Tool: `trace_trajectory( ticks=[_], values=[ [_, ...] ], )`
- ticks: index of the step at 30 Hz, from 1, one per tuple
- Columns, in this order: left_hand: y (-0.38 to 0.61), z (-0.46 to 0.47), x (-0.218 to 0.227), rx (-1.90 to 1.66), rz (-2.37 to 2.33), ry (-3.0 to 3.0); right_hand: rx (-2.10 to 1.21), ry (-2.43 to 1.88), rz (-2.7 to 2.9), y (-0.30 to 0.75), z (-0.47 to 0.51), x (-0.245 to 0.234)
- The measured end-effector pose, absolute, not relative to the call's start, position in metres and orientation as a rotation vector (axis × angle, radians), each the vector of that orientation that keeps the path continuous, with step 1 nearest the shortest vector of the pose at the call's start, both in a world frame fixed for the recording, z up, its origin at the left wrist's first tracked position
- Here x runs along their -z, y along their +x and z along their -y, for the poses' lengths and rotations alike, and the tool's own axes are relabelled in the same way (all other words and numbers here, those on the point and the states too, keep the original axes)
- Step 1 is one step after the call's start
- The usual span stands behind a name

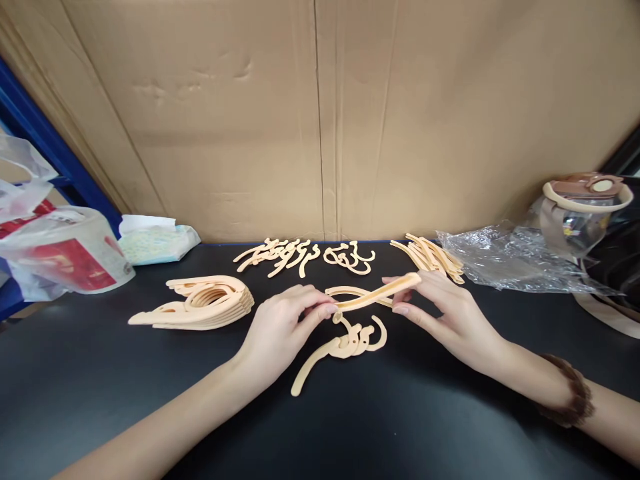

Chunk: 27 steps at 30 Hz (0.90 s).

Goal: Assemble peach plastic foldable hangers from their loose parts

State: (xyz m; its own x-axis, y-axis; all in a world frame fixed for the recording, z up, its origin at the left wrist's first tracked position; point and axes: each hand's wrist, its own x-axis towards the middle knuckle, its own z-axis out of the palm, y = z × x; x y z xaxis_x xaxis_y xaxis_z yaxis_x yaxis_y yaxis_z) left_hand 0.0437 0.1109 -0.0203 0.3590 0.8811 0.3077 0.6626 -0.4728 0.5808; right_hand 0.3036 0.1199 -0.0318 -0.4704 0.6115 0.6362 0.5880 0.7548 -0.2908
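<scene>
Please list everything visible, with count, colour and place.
Held strip: 1, peach, between hands
Loose strip: 1 visible, peach, behind it
Near pieces: several, peach, table centre
Nested pieces: several, peach, left
Short pieces: many, peach, back
Far hooks: several, peach, back centre
Long strips: several, peach, back right
Wrapping: count unclear, transparent, right
Jug: 1, clear-brown, far right
Packet: 1, pale, back left
Bagged container: 1, white-red, far left
Cardboard: count unclear, brown, background
Tabletop: 1, black, beneath
Frame: 1, blue, left edge
Wristband: 1, brown, right wrist
Left hand: 1, bare, strip's left end
Right hand: 1, bare, right end

Free foreground tabletop point(400, 440), cardboard barrier point(225, 147) behind
</scene>
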Motion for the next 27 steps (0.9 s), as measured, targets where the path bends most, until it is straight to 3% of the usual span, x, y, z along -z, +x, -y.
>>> trace_trajectory(
  ticks=[4,17,27],
  values=[
    [0.045,-0.107,0.02,-0.825,-1.256,2.362,-0.146,-0.897,2.197,0.303,-0.119,0.03],
    [0.048,-0.106,0.023,-0.887,-1.244,2.326,0.031,-0.546,2.413,0.292,-0.105,0.027],
    [0.047,-0.117,0.018,-1.273,-1.302,1.407,0.081,-0.648,2.606,0.293,-0.108,0.031]
  ],
)
